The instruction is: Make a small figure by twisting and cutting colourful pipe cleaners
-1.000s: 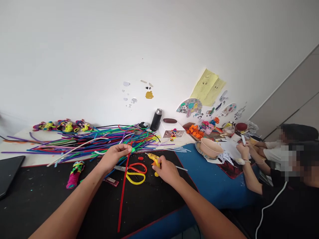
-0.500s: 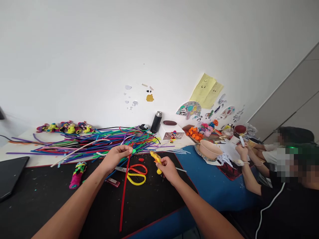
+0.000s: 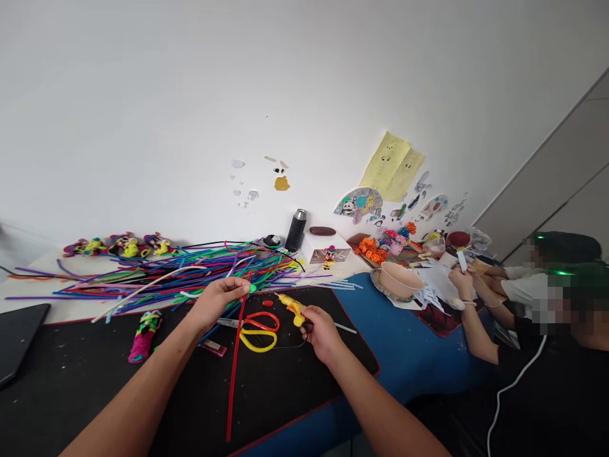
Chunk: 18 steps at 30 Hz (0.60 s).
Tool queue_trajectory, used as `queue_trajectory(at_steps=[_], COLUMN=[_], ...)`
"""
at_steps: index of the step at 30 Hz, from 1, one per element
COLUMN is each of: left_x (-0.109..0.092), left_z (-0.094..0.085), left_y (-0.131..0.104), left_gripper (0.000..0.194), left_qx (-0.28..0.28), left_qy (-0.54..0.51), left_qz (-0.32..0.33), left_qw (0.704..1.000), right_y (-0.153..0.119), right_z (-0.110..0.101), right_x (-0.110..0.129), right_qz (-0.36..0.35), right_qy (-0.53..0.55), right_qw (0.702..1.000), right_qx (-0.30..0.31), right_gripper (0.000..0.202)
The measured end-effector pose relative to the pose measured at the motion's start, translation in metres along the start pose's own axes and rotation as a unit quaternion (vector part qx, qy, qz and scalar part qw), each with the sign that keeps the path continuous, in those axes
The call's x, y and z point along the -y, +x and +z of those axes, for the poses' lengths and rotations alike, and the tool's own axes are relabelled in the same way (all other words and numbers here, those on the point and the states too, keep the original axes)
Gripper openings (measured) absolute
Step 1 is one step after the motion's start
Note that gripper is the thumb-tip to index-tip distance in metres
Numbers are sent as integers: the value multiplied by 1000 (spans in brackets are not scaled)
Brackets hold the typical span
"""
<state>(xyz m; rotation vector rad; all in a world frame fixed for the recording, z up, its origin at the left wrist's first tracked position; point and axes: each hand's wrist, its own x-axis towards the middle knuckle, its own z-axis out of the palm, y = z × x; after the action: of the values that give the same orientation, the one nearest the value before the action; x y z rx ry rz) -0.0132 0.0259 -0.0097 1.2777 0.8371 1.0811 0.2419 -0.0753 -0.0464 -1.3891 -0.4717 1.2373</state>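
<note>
My left hand (image 3: pixel 219 302) pinches a long red pipe cleaner (image 3: pixel 233 381) near its upper end, and the rest hangs down toward me over the black mat. A small bright green piece (image 3: pixel 252 288) shows at those fingertips; I cannot tell whether it is attached to the stem. In my right hand (image 3: pixel 322 331) is a yellow hot glue gun (image 3: pixel 292 307), its nozzle pointing left toward the green piece, a short gap away. Below, between the hands, lie scissors (image 3: pixel 259 341) with one red and one yellow handle loop. A small red piece (image 3: pixel 268 303) rests just beyond them.
Piled pipe cleaners (image 3: pixel 162 274) spread along the back. A pink and green figure (image 3: pixel 144 336) lies at left, near a black tablet-like slab (image 3: pixel 21 336). A black bottle (image 3: pixel 296 230) stands by a white box (image 3: pixel 314 251). Right are a beige bowl (image 3: pixel 402 280) and co-workers' hands (image 3: pixel 462 284).
The glue gun has tilted from steeply upright to more level, its nozzle now aimed left. My right hand has turned with it, and the cord shows. My left hand keeps its pinch.
</note>
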Motion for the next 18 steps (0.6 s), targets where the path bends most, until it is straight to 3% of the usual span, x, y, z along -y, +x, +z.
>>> queue_trajectory(at_steps=[10,18], left_x=[-1,-4], left_z=[0,3], left_y=[-1,-2], left_gripper=[43,43], left_qx=[7,5], left_qy=[12,5], left_qz=[2,-4], left_qw=[1000,1000], right_y=[-11,-19], right_z=[0,5], right_x=[9,13], right_qz=[102,171], right_qy=[106,175], right_qw=[989,969], right_qx=[-5,19], right_gripper=[13,31])
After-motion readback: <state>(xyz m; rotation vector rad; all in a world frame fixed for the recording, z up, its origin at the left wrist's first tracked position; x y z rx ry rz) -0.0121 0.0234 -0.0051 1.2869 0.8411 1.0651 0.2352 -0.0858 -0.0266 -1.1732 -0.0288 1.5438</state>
